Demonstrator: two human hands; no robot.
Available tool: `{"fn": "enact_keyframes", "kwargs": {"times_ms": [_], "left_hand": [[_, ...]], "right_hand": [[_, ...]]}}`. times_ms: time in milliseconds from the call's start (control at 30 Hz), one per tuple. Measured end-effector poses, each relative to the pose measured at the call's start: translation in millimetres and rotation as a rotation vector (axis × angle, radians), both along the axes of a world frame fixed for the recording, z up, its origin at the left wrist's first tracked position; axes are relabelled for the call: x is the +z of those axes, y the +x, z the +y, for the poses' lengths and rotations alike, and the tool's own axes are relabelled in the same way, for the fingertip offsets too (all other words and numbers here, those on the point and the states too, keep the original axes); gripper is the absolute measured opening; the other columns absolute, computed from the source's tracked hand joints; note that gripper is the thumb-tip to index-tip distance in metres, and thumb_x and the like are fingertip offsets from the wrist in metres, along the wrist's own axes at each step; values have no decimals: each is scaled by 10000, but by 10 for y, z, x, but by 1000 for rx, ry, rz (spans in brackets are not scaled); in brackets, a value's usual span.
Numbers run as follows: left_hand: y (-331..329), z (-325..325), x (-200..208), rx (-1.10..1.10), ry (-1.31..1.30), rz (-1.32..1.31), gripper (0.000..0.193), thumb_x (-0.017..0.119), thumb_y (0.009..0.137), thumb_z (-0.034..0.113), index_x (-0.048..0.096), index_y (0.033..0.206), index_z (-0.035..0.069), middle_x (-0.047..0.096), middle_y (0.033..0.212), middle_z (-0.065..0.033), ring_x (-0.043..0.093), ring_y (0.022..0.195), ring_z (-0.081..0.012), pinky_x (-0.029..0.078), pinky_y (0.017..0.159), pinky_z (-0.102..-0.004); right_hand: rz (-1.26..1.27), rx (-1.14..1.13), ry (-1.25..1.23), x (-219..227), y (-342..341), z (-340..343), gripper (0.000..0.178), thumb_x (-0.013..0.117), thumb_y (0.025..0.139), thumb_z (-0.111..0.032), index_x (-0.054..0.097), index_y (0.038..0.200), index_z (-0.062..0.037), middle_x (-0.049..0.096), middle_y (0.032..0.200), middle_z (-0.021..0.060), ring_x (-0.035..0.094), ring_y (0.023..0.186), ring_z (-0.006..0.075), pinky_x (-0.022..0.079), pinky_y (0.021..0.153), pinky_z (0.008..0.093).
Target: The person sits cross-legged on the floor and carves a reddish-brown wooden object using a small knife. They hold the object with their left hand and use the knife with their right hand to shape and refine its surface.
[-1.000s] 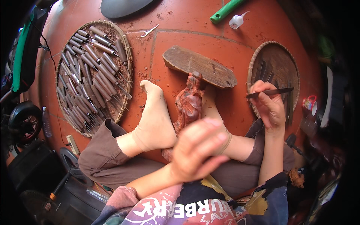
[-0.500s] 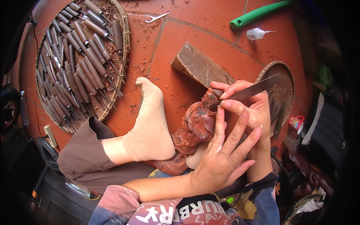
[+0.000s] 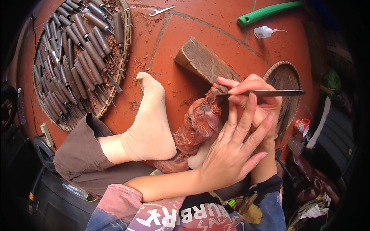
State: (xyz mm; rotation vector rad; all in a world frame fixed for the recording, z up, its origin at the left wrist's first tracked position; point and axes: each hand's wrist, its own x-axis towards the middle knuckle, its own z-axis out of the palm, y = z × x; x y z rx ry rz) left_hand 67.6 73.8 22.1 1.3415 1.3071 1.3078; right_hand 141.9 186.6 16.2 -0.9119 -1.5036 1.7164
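Note:
A knobbly reddish-brown carved wood piece (image 3: 198, 121) leans up between my socked foot (image 3: 152, 123) and my hands. My right hand (image 3: 259, 85) grips a thin flat metal file (image 3: 283, 92), its end against the carving's upper tip and its edge turned up to view. My left hand (image 3: 227, 148) crosses in front of the right wrist, back up, fingers stretched and spread. Its foremost fingertips reach close to the file; whether they press on it cannot be made out. The left thumb is hidden. A pale rounded part, likely my other foot, shows below the carving.
A wooden block (image 3: 206, 61) lies beyond the carving. At left, a round woven tray (image 3: 126, 30) holds several wooden-handled carving tools. Another basket (image 3: 296, 77) stands at right. A green tube (image 3: 266, 14), small white bottle (image 3: 264, 32) and floss pick (image 3: 162, 11) lie on the tiles.
The file has swung and rolled in my right hand, from slanting with its flat face showing to nearly level and edge-on. My left fingers have shifted slightly upward. The view has moved a little.

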Motion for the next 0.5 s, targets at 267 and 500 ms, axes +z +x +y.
{"fn": "enact_keyframes", "kwargs": {"times_ms": [267,500], "left_hand": [[-27,7,8,-21,-24,39,853,747,846,209,297,1549,32,-2,1606,-349,56,1419,-645,241,1145,-615],[4,-81,82,30,-6,91,833,697,871,186,258,1566,53,40,1632,-280,99,1442,-599,292,1144,-555]], "right_hand": [[72,-33,-2,-115,18,-4,155,755,766,96,726,909,41,684,881,103,704,1025,290,583,893,384],[84,64,212,-176,57,2,158,697,792,136,709,931,62,667,887,104,711,918,262,592,917,435]]}}
